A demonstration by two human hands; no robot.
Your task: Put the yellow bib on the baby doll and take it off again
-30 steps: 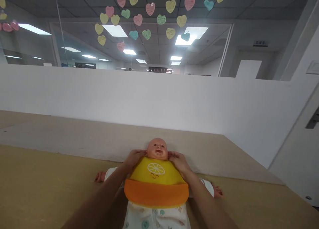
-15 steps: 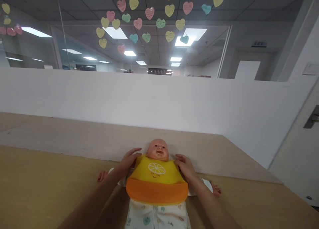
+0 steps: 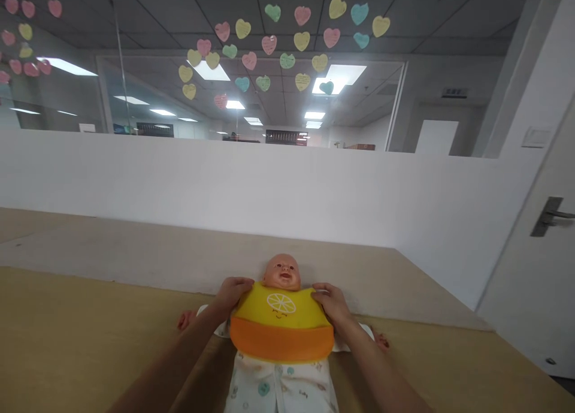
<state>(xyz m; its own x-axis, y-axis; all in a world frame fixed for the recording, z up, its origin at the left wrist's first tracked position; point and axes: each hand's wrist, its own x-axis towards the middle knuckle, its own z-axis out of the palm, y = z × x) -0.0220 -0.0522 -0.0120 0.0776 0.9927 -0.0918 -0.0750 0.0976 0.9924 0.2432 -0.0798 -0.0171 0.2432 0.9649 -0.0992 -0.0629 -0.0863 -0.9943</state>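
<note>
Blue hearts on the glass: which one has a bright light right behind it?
The lowest blue heart in the picture's right half. It overlaps a bright ceiling light; the other blue hearts have only darker ceiling behind them.

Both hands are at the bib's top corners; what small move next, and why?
Perhaps smooth the bib gently outward: the left hand and right hand are at its opposite top corners, and it lies across the front of the doll.
</note>
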